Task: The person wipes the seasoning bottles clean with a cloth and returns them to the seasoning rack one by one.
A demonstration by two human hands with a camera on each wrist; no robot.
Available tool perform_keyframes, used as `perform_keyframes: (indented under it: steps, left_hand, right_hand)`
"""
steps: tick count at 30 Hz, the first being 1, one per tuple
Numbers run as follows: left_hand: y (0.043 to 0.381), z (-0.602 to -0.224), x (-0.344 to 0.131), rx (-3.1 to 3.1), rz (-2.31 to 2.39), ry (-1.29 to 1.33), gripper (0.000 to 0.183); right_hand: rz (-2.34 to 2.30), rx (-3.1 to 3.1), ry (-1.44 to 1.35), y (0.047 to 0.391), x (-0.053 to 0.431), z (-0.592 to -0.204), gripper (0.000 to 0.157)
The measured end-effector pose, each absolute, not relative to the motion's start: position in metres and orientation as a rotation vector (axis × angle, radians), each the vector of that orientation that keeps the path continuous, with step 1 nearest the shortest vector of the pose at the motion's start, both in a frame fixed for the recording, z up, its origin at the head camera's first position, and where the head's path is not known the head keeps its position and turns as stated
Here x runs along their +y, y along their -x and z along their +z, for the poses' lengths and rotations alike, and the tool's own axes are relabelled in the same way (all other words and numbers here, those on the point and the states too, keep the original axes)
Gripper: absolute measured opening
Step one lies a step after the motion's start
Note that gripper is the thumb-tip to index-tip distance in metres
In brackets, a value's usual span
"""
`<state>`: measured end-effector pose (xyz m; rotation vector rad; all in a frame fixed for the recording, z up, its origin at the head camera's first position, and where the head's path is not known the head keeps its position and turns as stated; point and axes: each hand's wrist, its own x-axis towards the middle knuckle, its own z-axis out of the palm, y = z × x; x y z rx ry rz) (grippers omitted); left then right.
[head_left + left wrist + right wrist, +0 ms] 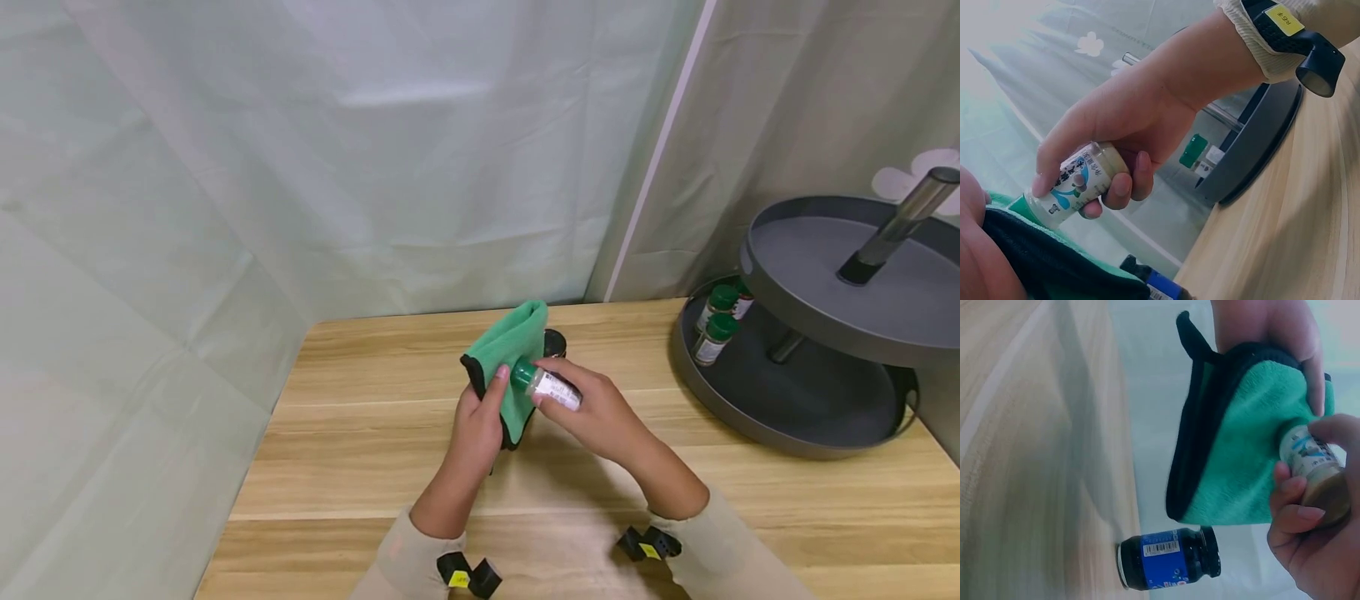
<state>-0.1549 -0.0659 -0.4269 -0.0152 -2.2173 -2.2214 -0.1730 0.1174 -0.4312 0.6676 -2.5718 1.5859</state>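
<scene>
In the head view my left hand [477, 421] holds a folded green cloth [517, 333] with black edging, its thumb on the front face. My right hand [596, 408] grips a small spice jar [557, 389] by its labelled body. The jar is tilted, and its green cap [523, 375] touches the cloth. In the left wrist view, the jar's white label [1079, 181] shows between the right thumb and fingers. Behind the cloth stands a dark jar [555, 342]; the right wrist view shows its blue label [1163, 553] and black lid.
On the right stands a two-tier grey round tray [795, 446] with a metal post [903, 221]. Several green-capped spice jars [712, 340] sit on its lower tier. Pale curtains [450, 167] hang behind the wooden table [337, 467].
</scene>
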Motion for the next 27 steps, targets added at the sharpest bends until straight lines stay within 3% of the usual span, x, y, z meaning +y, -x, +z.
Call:
perform_keyframes:
  steps: [12, 27]
  left_hand:
    - [0.153, -0.426, -0.064, -2.221, -2.259, 0.026, 0.053]
    - [0.151, -0.425, -0.062, -2.204, -2.287, 0.017, 0.065]
  right_hand:
    - [1.296, -2.681, -0.776, 0.178, 0.130, -0.429, 0.043]
    - [1.358, -2.698, -0.528, 0.179, 0.123, -0.431, 0.046]
